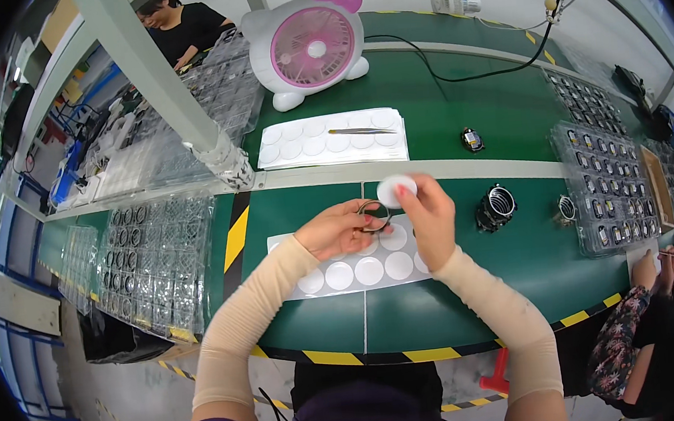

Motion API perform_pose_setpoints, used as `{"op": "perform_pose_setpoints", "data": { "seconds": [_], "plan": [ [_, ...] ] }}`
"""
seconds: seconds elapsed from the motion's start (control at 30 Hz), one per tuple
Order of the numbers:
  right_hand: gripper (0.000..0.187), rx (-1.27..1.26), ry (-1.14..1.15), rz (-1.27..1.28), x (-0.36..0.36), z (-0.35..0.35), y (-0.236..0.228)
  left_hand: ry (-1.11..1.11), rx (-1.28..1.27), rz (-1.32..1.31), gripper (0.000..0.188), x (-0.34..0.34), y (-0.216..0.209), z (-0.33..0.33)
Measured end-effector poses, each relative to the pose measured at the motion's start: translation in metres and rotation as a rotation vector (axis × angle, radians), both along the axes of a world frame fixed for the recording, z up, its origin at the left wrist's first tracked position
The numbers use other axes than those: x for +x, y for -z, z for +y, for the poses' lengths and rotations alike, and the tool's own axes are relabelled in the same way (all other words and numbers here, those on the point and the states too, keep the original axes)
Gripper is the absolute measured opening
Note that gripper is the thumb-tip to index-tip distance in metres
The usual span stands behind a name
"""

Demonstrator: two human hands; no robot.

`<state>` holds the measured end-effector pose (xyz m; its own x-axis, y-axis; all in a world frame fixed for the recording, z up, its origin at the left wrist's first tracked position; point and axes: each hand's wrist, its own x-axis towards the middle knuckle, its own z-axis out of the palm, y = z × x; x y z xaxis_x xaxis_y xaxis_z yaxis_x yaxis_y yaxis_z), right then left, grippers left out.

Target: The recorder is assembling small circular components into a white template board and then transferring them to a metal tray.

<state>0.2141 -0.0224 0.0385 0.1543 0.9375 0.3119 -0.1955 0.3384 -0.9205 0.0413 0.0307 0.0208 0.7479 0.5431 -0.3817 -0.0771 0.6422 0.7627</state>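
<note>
My left hand (339, 230) is closed on a thin dark ring (387, 219), held by its edge over the middle of the bench. Between thumb and fingers my right hand (432, 214) pinches a white round sticker (389, 188). The sticker is right beside the ring and overlaps its upper part in the view; whether they touch, I cannot tell. Under both hands lies a sheet of white round stickers (333, 289), partly hidden by my fingers. Beyond the crossbar rests a stack of similar sheets (288, 157) with tweezers (362, 131) on top.
Clear trays of dark rings (127, 237) lie at left. To the right are a black cylindrical part (497, 207), a small metal-rimmed part (566, 208) and trays of small parts (603, 179). Further back stand a pink-and-white fan (312, 48) and a small black part (472, 139). Other people work at both sides.
</note>
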Motion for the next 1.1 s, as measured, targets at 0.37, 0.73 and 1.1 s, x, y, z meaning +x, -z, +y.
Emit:
{"op": "perform_pose_setpoints", "data": {
  "seconds": [0.37, 0.73, 1.1],
  "plan": [
    [0.018, -0.289, -0.057, 0.266, -0.016, 0.037, 0.011, -0.204, -0.194, -0.559, 0.056, -0.001, 0.023, 0.005],
    [0.021, -0.428, -0.241, 0.229, -0.024, 0.027, 0.008, -0.233, -0.293, -0.709, 0.054, -0.003, 0.023, 0.004],
    [0.015, -0.362, -0.211, 0.130, -0.023, 0.028, 0.016, -0.326, -0.256, -0.473, 0.052, 0.003, 0.021, 0.004]
  ]
}}
